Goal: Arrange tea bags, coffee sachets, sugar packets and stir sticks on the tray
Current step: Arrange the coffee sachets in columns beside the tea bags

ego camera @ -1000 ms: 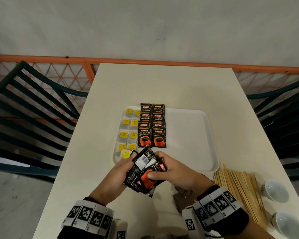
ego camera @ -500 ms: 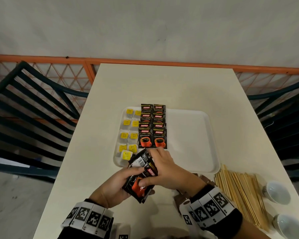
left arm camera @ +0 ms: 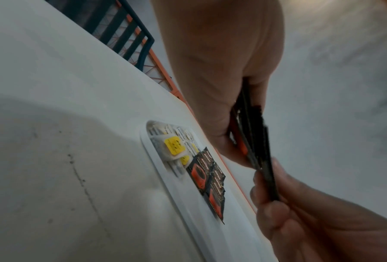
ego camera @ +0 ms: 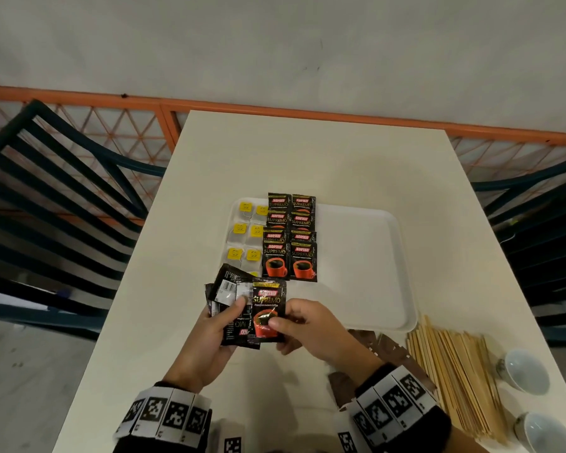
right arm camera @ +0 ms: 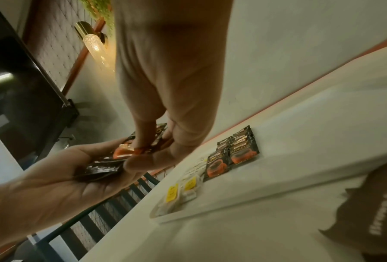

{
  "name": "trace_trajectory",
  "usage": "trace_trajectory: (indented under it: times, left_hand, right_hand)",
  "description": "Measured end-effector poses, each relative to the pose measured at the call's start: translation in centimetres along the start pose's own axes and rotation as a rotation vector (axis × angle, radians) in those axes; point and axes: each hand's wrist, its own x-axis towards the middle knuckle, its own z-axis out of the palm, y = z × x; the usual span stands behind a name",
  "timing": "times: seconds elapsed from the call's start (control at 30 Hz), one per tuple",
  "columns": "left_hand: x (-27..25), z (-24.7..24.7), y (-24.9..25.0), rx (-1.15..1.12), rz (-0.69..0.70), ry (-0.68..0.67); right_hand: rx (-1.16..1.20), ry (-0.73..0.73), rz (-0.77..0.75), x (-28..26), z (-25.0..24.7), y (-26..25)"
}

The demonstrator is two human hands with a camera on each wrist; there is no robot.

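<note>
Black Kopiko coffee sachets (ego camera: 239, 313) sit fanned in the left hand (ego camera: 206, 335), its grip clamped round them as a supply. The right hand (ego camera: 311, 328) pinches the front sachet (ego camera: 268, 310) – likely to peel it off for the rows on the white tray (ego camera: 366, 256).

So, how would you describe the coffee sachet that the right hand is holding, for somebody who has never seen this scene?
Find the white tray on the table, then come to its near edge, where two hands meet. The left hand holds a fan of dark sachets; the right hand pinches the front sachet. It alone there stands upright and face up, showing a red cup.
</note>
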Motion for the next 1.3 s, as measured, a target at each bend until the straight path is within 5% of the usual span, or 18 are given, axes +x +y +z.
trace_trajectory:
  times: [0.2,0.5,0.93,1.17,1.3]
  left_hand:
    - [0.2,-1.9,-0.1,-0.04,0.014,0.114]
    - [0.2,-3.1,0.6,-0.06,0.013,0.151]
    - [0.6,-2.9,0.5,-0.06,0.004,0.165]
    - [0.8,-2.4,0.3,-0.046,-0.023,0.153]
    - [0.9,-2.0,0.1,-0.013,-0.04,0.121]
  right_hand:
    - [0.076,0.057,-0.008,1.5,-1.6,0.7]
    - [0.032,0.428,0.097,6.1,-2.6,2.2]
    - [-0.215,0.584,-0.006,8.8,-2.1,2.9]
    - [-0.266,0.569,-0.118,7.6,-1.2,1.9]
    - [-0.219,0.227,-0.189,5.9,0.5,-0.3]
